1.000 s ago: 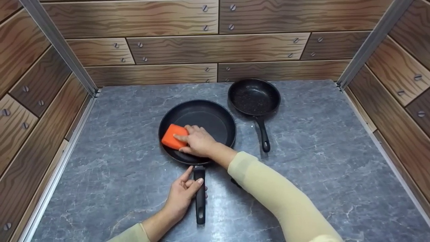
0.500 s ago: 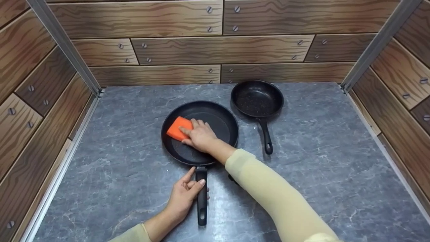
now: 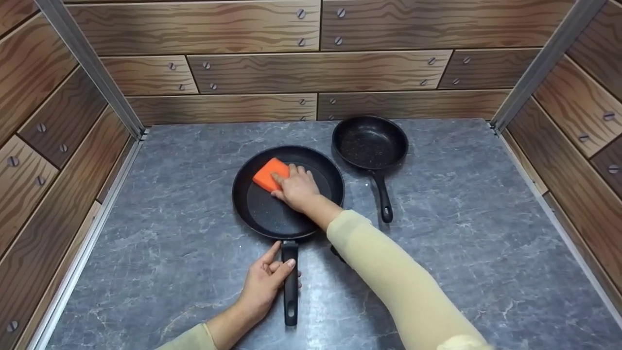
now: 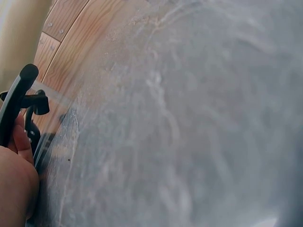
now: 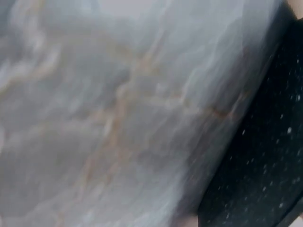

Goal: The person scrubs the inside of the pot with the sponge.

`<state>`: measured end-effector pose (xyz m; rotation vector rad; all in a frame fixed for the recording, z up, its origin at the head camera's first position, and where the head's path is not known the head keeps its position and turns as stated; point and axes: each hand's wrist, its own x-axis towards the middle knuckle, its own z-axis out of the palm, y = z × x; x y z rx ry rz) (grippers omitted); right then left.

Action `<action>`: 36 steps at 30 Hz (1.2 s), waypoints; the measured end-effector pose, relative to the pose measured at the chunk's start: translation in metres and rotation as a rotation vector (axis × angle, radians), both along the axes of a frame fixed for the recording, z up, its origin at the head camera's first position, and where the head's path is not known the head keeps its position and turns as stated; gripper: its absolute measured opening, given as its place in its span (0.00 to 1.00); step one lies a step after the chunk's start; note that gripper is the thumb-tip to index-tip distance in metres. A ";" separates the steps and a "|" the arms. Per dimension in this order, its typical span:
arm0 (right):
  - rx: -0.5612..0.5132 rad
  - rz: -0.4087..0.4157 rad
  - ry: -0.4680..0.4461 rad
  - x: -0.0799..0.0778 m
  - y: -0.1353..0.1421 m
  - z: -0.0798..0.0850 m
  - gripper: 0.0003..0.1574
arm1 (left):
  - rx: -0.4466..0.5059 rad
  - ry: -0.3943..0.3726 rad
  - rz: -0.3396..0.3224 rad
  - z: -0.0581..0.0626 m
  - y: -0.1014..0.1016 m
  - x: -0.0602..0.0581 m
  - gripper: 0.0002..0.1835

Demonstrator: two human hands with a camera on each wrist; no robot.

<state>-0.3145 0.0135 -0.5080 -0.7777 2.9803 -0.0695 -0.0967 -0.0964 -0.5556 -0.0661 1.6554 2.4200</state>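
In the head view, a large black frying pan [image 3: 272, 218] lies on the grey marbled surface with its handle [image 3: 290, 301] pointing toward me. My left hand [image 3: 262, 284] grips that handle near the pan, thumb on top and fingertips showing on the far side. Inside the pan, my right hand [image 3: 297, 189] holds an orange sponge [image 3: 268, 174] against the upper left part of the base, index finger lying on top of it. Part of the sponge is hidden under the hand. The left wrist view catches the handle [image 4: 16, 101] and part of my left hand [image 4: 16, 184].
A smaller black frying pan [image 3: 371, 143] stands behind and to the right, its handle [image 3: 384, 199] toward me. Wood-patterned walls [image 3: 252, 73] enclose the back and both sides of the marbled surface [image 3: 461, 204]. A dark speckled surface [image 5: 265, 156] fills the right of the right wrist view.
My right hand has slid the sponge from the pan's lower left up and to the right, toward the far rim. The left hand keeps its grip on the handle.
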 end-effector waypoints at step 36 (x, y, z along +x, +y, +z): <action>-0.017 0.058 0.099 -0.013 0.075 0.009 0.38 | 0.011 0.007 0.008 0.001 0.002 -0.001 0.45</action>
